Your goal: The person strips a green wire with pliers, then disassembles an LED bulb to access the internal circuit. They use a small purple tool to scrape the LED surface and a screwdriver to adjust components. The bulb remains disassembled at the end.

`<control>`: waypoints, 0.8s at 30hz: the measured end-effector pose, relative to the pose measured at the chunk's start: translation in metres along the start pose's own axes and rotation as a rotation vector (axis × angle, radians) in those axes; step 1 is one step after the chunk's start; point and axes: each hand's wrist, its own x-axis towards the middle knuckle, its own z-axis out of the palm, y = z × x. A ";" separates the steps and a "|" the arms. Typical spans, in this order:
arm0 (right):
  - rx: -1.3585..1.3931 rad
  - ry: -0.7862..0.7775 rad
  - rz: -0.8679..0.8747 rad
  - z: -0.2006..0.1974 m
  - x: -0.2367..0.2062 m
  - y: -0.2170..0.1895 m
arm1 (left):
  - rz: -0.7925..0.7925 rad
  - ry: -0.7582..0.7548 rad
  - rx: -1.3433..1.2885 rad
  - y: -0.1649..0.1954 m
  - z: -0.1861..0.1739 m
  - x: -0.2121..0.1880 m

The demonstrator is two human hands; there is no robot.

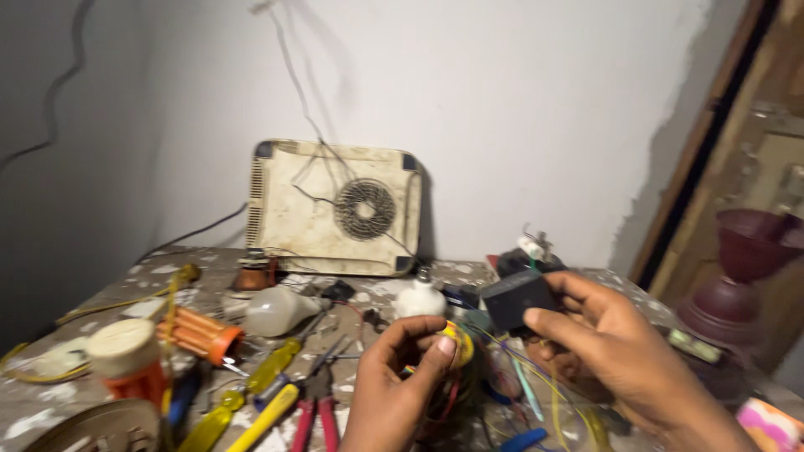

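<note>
My left hand (pixel 400 377) pinches a small roll of yellow tape (pixel 459 341) between thumb and fingers, low in the middle of the head view. My right hand (pixel 607 347) grips a small black box-shaped part (pixel 517 300) just to the right of the tape. Thin yellow, green and blue wires (pixel 536 389) trail down from between the two hands. The frame is blurred by motion.
A cream appliance base with a round fan grille (pixel 335 207) leans against the white wall. On the stained bench (pixel 151 280) lie white bulbs (pixel 276 310), yellow-handled screwdrivers (pixel 251 402), red-handled pliers (pixel 316 417) and an orange spool (pixel 201 333). A maroon stand (pixel 741 276) is at right.
</note>
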 end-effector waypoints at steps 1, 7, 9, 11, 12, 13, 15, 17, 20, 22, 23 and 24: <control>-0.016 0.019 0.010 -0.016 -0.005 0.009 | 0.005 -0.002 0.089 -0.006 0.003 -0.001; -0.138 0.214 0.131 -0.084 -0.036 0.061 | 0.195 -0.101 0.598 -0.032 0.009 -0.017; -0.211 0.248 0.078 -0.101 -0.049 0.080 | 0.501 -0.161 0.786 -0.038 0.007 -0.023; -0.205 0.285 0.116 -0.121 -0.066 0.097 | 0.482 -0.158 0.809 -0.047 0.010 -0.023; -0.202 0.304 0.134 -0.130 -0.075 0.105 | 0.475 -0.157 0.821 -0.051 0.012 -0.022; -0.219 0.316 0.120 -0.139 -0.083 0.113 | 0.516 -0.187 0.850 -0.053 0.011 -0.019; -0.259 0.336 0.100 -0.153 -0.097 0.128 | 0.594 -0.241 0.904 -0.059 0.015 -0.015; -0.295 0.380 0.169 -0.162 -0.108 0.140 | 0.646 -0.274 0.992 -0.066 0.025 -0.019; -0.384 0.428 0.169 -0.167 -0.121 0.153 | 0.637 -0.339 1.028 -0.074 0.055 -0.022; -0.354 0.452 0.141 -0.164 -0.128 0.160 | 0.519 -0.412 1.065 -0.079 0.083 -0.027; -0.285 0.464 0.127 -0.160 -0.129 0.163 | 0.421 -0.460 1.106 -0.081 0.097 -0.028; -0.218 0.475 0.112 -0.156 -0.129 0.166 | 0.321 -0.506 1.145 -0.081 0.110 -0.026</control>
